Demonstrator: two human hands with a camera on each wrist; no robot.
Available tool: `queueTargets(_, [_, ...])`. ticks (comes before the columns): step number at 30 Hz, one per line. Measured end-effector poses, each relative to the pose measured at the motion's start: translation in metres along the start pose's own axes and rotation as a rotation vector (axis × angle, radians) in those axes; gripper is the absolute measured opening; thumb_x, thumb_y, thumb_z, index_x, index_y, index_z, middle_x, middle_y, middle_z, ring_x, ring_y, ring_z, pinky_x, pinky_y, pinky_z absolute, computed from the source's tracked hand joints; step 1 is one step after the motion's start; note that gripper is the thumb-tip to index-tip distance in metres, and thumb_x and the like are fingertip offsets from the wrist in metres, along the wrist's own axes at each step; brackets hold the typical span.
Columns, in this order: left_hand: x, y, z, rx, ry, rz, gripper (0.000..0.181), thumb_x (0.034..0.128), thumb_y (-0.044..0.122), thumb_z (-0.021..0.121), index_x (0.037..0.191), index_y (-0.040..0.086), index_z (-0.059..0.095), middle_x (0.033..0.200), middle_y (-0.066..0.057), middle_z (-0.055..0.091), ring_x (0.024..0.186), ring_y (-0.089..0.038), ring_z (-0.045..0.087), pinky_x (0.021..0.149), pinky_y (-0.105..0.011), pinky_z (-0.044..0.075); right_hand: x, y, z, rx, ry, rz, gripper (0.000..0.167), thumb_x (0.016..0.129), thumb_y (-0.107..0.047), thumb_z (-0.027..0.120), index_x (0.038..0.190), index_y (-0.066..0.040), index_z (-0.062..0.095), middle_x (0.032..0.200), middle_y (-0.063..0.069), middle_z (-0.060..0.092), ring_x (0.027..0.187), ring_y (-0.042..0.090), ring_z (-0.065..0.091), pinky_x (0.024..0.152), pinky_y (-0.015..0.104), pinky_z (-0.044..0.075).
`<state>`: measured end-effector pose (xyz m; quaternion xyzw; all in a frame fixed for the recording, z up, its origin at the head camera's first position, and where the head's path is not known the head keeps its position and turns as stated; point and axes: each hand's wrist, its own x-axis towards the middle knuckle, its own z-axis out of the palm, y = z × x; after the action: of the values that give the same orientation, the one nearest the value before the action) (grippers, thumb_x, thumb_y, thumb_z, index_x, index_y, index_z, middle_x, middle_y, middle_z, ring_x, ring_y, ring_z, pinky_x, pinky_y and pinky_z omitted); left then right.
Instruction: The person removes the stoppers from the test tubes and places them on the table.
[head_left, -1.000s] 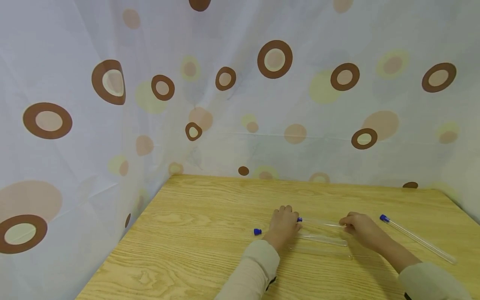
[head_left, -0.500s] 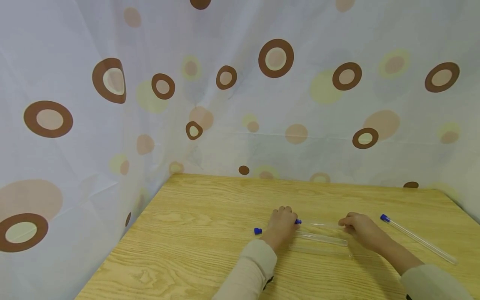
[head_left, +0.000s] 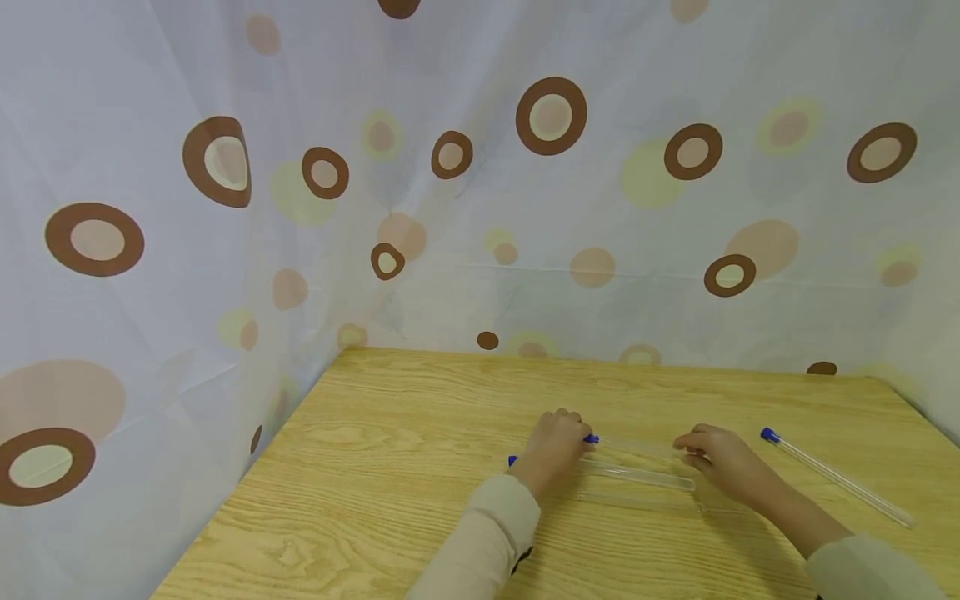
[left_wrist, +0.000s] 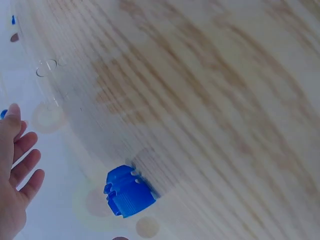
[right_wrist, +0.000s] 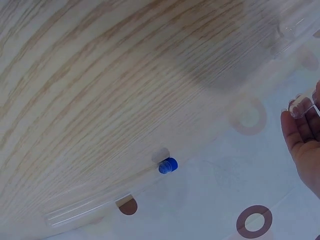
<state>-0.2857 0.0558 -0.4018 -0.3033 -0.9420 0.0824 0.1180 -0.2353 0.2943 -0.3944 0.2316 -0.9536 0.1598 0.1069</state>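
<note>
In the head view my left hand (head_left: 555, 446) pinches a small blue stopper (head_left: 592, 439) between thumb and fingers. My right hand (head_left: 723, 462) holds a clear tube (head_left: 637, 447) by its right end; that end (right_wrist: 300, 106) lies against my fingers in the right wrist view. The stopper is at the tube's left end, but I cannot tell whether it sits inside. A second clear tube (head_left: 648, 477) lies on the table just nearer to me, and a fainter one (head_left: 637, 502) nearer still. Another blue stopper (left_wrist: 130, 192) lies loose beside my left wrist, partly hidden in the head view.
To the right, a clear tube (head_left: 843, 483) with a blue cap (head_left: 768, 435) on its far end lies slanted on the wooden table (head_left: 337, 500). A spotted curtain (head_left: 480, 208) hangs behind the table and along its left side.
My left hand has shifted a little left with the blue stopper, now covering part of the loose stopper. The right hand stays nearly in place, its fingers slightly more spread.
</note>
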Motion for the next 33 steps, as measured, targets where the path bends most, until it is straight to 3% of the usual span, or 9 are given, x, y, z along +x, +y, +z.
queueTargets(8, [-0.004,-0.007,0.001,0.052,0.036,0.025,0.026,0.0916,0.043,0.051,0.105,0.029,0.068,0.094,0.014,0.065,0.085,-0.003,0.058,0.072,-0.014,0.046,-0.005,-0.005,0.003,0.005,0.059,0.02,0.02,0.077,-0.003,0.07,0.096,0.003,0.067,0.085,0.004,0.062,0.074,0.023,0.06,0.061,0.029,0.053])
queueTargets(14, [-0.008,-0.014,-0.001,0.036,0.088,0.051,0.028,0.0906,0.042,0.052,0.104,0.026,0.069,0.094,0.012,0.066,0.085,-0.005,0.06,0.074,-0.016,0.048,-0.007,-0.006,0.005,-0.015,0.096,0.021,0.02,0.077,-0.005,0.071,0.095,0.003,0.067,0.085,0.005,0.064,0.074,0.023,0.06,0.062,0.029,0.053])
queueTargets(20, [-0.014,-0.018,-0.006,0.03,0.13,0.11,0.028,0.0912,0.041,0.051,0.104,0.023,0.069,0.095,0.012,0.066,0.086,-0.004,0.06,0.071,-0.015,0.046,-0.008,-0.012,0.005,0.03,0.057,0.062,0.024,0.082,-0.007,0.067,0.101,0.007,0.065,0.092,0.014,0.067,0.08,0.028,0.064,0.066,0.034,0.055])
queueTargets(29, [-0.023,-0.024,-0.007,0.046,0.218,0.172,0.028,0.0906,0.041,0.051,0.103,0.023,0.069,0.093,0.012,0.067,0.085,-0.002,0.061,0.071,-0.011,0.046,-0.009,-0.017,0.003,-0.007,0.074,0.043,0.022,0.082,-0.007,0.067,0.1,0.006,0.066,0.085,0.006,0.066,0.071,0.017,0.06,0.059,0.023,0.05])
queueTargets(33, [-0.024,-0.027,-0.005,0.036,0.268,0.201,0.027,0.0902,0.04,0.053,0.101,0.022,0.069,0.091,0.012,0.067,0.084,-0.002,0.061,0.071,-0.01,0.047,-0.009,-0.019,0.003,-0.013,0.089,0.012,0.018,0.081,-0.006,0.067,0.096,0.005,0.067,0.085,0.007,0.067,0.073,0.02,0.061,0.06,0.024,0.051])
